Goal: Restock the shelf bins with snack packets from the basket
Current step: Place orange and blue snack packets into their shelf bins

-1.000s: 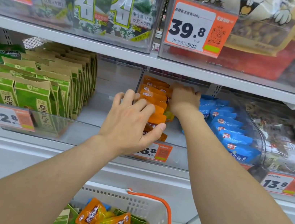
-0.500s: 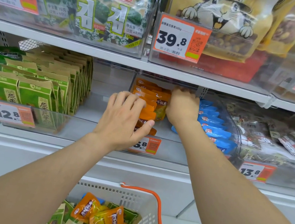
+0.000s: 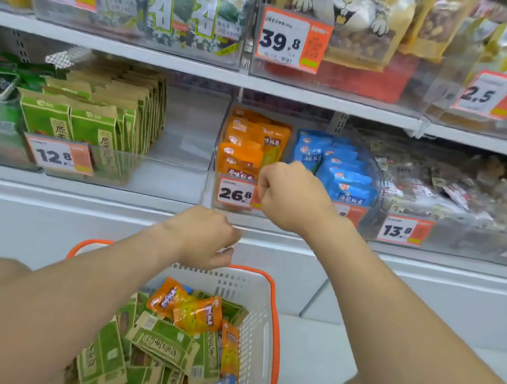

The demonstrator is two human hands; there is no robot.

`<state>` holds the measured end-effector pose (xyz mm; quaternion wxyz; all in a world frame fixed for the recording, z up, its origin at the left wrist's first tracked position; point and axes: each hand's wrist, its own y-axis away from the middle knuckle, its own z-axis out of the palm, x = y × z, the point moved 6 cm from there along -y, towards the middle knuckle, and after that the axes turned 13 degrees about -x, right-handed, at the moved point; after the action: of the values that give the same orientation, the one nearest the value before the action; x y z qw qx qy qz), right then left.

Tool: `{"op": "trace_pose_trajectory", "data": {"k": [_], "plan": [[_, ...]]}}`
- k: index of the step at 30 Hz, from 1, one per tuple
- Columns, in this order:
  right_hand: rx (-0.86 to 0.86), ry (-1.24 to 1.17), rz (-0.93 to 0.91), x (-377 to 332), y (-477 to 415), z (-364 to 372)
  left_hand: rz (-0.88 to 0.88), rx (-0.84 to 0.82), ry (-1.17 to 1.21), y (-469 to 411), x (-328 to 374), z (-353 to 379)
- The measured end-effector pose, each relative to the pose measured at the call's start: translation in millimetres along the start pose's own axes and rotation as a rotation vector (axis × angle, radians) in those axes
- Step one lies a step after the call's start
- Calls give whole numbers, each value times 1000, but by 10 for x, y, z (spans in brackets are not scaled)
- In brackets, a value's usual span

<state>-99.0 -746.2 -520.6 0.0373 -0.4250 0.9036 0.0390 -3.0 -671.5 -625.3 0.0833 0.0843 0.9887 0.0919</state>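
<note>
Standing orange packets [image 3: 240,154], faces frontward

Both arms bare, reaching fwd from the bottom corners toward frame centre. Left forearm runs from lower left up to mid-frame; left hand [image 3: 203,238] sits just below centre, back of hand up, fingers curled under toward the palm, nothing seen in its grip. Right forearm comes in from lower right on a diagonal; right hand [image 3: 291,194] is higher, just right of centre, knuckles fwd, fingers curled into a loose fist, no item visible in it. Hands near each other, not touching.
</note>
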Motion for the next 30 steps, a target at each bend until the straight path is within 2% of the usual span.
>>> {"op": "trace_pose_trajectory", "data": {"k": [4,7,9,12,16,21,27,30], "plan": [[-319,76,-41,-144,307,598,-168,-368,263,110,25,832],[-525,118,-55,-165,520,1018,-154,-603,257,207,177,1396],[-635,139,-63,-177,604,1253,-140,-666,251,200,240,1568],[-752,151,-65,-165,629,1517,-142,-651,304,95,270,1703],[-789,203,-74,-175,543,1734,-188,-636,409,-64,217,1966],[-798,225,-114,-268,333,1838,-156,-741,472,-235,239,2387],[-721,185,-128,-298,23,1705,-139,-881,517,-312,271,2694],[-728,150,-118,-268,-76,1663,-150,-880,538,-309,276,2702]]}}
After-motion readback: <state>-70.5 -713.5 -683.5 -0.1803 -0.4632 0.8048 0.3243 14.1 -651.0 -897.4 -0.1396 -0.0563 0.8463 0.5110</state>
